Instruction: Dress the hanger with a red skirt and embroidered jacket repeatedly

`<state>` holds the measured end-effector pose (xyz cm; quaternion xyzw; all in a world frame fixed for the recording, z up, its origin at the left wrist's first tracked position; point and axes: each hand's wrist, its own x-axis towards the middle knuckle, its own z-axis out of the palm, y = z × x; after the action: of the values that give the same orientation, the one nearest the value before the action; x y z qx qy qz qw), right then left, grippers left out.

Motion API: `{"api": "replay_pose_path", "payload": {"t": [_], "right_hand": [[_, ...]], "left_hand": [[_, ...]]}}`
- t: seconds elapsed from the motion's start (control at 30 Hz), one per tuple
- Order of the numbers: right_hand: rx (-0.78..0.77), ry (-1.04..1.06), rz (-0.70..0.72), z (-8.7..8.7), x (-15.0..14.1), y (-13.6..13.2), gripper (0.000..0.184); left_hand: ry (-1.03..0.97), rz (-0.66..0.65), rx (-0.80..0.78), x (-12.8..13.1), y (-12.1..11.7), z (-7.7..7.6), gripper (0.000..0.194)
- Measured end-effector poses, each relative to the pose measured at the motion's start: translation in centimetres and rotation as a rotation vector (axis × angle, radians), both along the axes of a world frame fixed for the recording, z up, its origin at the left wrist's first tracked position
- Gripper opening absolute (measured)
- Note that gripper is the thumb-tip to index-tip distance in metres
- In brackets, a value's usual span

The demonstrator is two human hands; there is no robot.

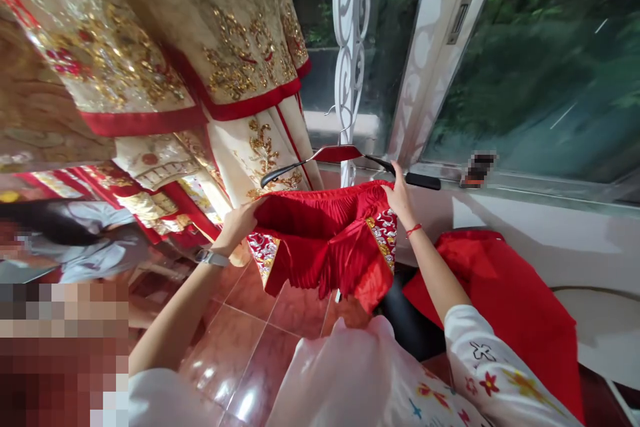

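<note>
A red pleated garment (305,260) with embroidered white, silver and gold panels is stretched between my hands, its upper edge facing me. My left hand (240,227), with a watch on its wrist, is closed on the left end of that edge. At the right end, my right hand (399,200) grips the cloth, a red cord around its wrist. Just beyond the garment is a hanger (339,153) with black ends and a red middle. My right fingers overlap the hanger's right arm; whether they hold it too, I cannot tell.
Cream robes (240,60) with gold embroidery and red trim hang at the left. A white scrolled metal post (350,33) stands before the window (540,80). More red cloth (500,300) lies at the right. Another person (105,240) is at the far left. The floor is tiled (240,340).
</note>
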<state>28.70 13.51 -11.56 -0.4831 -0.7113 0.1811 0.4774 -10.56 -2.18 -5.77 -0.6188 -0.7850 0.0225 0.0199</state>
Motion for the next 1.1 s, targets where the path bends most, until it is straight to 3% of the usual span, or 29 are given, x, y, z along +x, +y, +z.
{"api": "replay_pose_path", "payload": {"t": [0.1, 0.23, 0.4, 0.53, 0.67, 0.73, 0.83, 0.97, 1.1], "right_hand": [[-0.022, 0.049, -0.116, 0.1, -0.3, 0.4, 0.061], [0.040, -0.007, -0.153, 0.7, 0.1, -0.1, 0.056], [0.170, -0.067, -0.152, 1.9, 1.5, -1.4, 0.056], [0.230, -0.104, -0.182, 2.3, 2.9, -2.1, 0.060], [0.250, -0.128, -0.226, 1.6, 4.0, -2.8, 0.062], [0.240, -0.131, -0.207, 1.0, 4.1, -3.2, 0.063], [0.224, -0.107, -0.177, 0.6, 4.0, -3.7, 0.064], [0.186, -0.074, -0.138, 0.9, 4.5, -3.6, 0.063], [0.148, 0.023, -0.026, 0.3, 7.3, -2.2, 0.055]], "left_hand": [[-0.020, 0.013, 0.001, -0.7, 1.5, 0.3, 0.074], [-0.042, -0.008, 0.023, -1.0, 2.8, 1.1, 0.071], [-0.022, -0.037, 0.078, -0.2, 3.3, 3.7, 0.072], [0.002, -0.084, 0.190, 2.6, 3.5, 6.9, 0.076], [0.028, -0.147, 0.251, 7.5, 4.2, 9.2, 0.073], [0.035, -0.202, 0.257, 9.9, 4.7, 9.3, 0.066], [0.009, -0.269, 0.275, 12.1, 5.2, 8.1, 0.053], [-0.011, -0.291, 0.314, 12.2, 5.1, 6.4, 0.038], [0.047, -0.297, 0.315, 11.4, 4.4, 6.1, 0.039]]}}
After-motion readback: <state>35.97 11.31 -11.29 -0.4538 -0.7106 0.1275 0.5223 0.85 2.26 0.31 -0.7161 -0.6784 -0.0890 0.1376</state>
